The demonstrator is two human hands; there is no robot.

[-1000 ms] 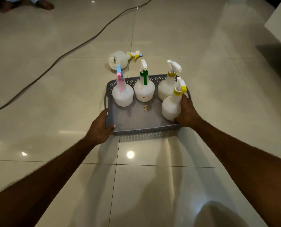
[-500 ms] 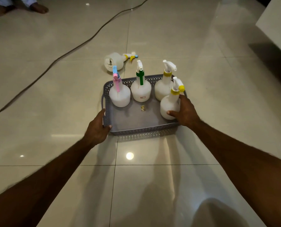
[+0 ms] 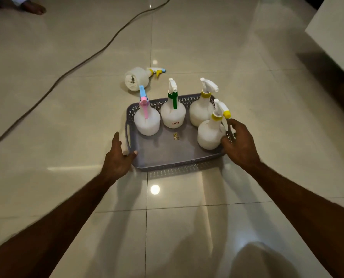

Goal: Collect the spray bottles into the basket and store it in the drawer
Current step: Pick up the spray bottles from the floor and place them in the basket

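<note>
A grey lattice basket (image 3: 167, 157) sits on the tiled floor. Inside it several white spray bottles stand upright: one with a pink and blue trigger (image 3: 147, 122), one with a green trigger (image 3: 173, 116), one with a yellow collar (image 3: 200, 114), and one with a yellow nozzle (image 3: 210, 135) at the right front. Another spray bottle (image 3: 137, 78) lies on its side on the floor behind the basket. My left hand (image 3: 118, 159) is at the basket's near left corner, thumb tip on the rim, fingers spread. My right hand (image 3: 241, 143) hovers by the right rim, fingers apart, beside the yellow-nozzle bottle.
A small gold scrap (image 3: 176, 136) lies on the basket floor. A black cable (image 3: 87, 59) runs diagonally across the tiles at left. White furniture (image 3: 337, 37) stands at the upper right. A person's feet (image 3: 32, 9) show at the top left.
My right hand has come off the yellow-nozzle bottle and its fingers have spread. My left hand has loosened from the basket's left edge. The view has shifted slightly.
</note>
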